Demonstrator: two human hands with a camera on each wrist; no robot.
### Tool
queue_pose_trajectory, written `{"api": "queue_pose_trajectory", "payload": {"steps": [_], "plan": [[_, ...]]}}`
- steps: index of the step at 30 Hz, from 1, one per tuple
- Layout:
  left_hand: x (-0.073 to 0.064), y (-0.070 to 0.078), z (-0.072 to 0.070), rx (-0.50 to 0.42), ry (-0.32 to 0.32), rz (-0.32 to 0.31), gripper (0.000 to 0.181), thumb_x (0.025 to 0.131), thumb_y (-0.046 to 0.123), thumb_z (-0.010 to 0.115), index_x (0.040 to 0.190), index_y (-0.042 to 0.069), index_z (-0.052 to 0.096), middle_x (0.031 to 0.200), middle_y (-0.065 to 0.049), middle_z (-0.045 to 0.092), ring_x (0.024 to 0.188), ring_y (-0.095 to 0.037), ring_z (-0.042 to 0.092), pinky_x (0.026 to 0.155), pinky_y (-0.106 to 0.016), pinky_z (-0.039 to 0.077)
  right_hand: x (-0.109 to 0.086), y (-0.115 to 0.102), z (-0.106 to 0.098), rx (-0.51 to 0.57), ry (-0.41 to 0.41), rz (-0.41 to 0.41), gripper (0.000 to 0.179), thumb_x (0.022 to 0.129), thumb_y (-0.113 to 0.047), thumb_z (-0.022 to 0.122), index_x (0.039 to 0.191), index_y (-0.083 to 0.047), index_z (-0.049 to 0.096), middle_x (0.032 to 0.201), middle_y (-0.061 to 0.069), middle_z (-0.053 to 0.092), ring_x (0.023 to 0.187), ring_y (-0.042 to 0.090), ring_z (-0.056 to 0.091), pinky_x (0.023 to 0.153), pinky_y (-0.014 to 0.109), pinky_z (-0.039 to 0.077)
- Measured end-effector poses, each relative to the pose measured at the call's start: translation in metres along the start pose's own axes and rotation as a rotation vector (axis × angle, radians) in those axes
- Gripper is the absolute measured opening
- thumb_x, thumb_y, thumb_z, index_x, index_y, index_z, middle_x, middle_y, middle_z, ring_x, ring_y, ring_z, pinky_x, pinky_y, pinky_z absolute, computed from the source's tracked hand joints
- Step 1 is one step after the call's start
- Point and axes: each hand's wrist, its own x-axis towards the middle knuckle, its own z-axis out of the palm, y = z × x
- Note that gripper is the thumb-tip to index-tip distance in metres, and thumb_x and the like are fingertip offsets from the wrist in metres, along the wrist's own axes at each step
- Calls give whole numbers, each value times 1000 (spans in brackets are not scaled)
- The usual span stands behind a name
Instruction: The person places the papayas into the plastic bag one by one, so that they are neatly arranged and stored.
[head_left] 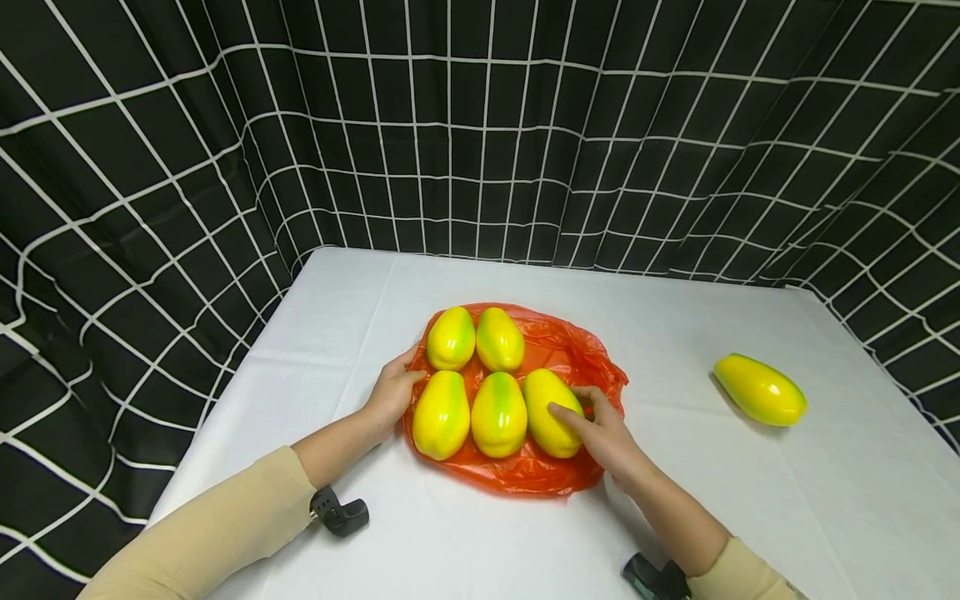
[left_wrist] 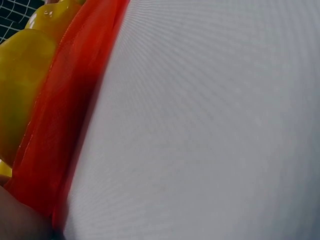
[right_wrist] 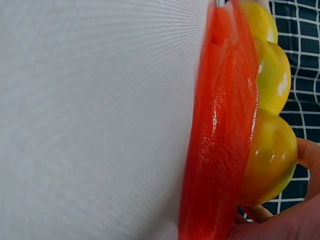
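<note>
A red plastic bag (head_left: 562, 346) lies spread on the table, its rim raised around several glossy yellow-green papayas. Two sit at the back; three form the front row. My left hand (head_left: 392, 392) pinches the bag's left rim, and in the left wrist view the red plastic (left_wrist: 65, 110) rises beside the fingers (left_wrist: 22, 217). With thumb and fingers spread around it, my right hand (head_left: 609, 437) grips the front-right papaya (head_left: 551, 414). That papaya (right_wrist: 270, 160) shows above the bag's edge (right_wrist: 220, 135) in the right wrist view.
Another papaya (head_left: 761, 390) lies on its side on the white tablecloth (head_left: 480, 550), well to the right of the bag. Black cloth with a white grid (head_left: 480, 150) hangs behind the table and along both sides.
</note>
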Motion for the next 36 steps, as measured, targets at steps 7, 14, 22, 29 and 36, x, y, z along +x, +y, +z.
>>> {"api": "queue_pose_trajectory", "payload": {"steps": [7,14,22,29,36], "plan": [[0,0,0,21,-3,12,56,93,5,38,147,9,25,155,-4,23,144,-23,18,118,-40,17,1,1,-1,-24,-9,-2,64,89,-45,55,135,-7,33,132,17,39,118,32,41,102,48,42],[0,1,0,13,-16,23,57,93,4,37,148,8,22,156,-6,20,144,-25,16,118,-42,15,1,1,-2,-21,-17,-14,67,88,-45,56,136,-6,32,134,17,39,120,32,41,103,48,41],[-1,1,0,12,-7,4,58,93,6,38,148,9,23,156,-2,20,144,-21,16,118,-39,16,1,2,-2,-28,-20,-9,72,85,-48,59,137,-7,30,139,17,36,123,34,39,103,50,41],[-1,2,0,26,-3,8,56,93,6,38,148,9,25,156,-2,21,144,-21,16,118,-39,16,0,0,-2,-54,-17,-11,78,82,-48,63,139,-9,28,141,16,34,125,35,38,101,51,42],[-1,1,0,24,1,8,56,93,6,38,147,9,26,155,-3,24,144,-22,17,118,-40,16,-5,-4,-7,-79,2,-60,78,82,-44,65,140,-9,28,143,15,34,129,34,36,102,49,43]]}}
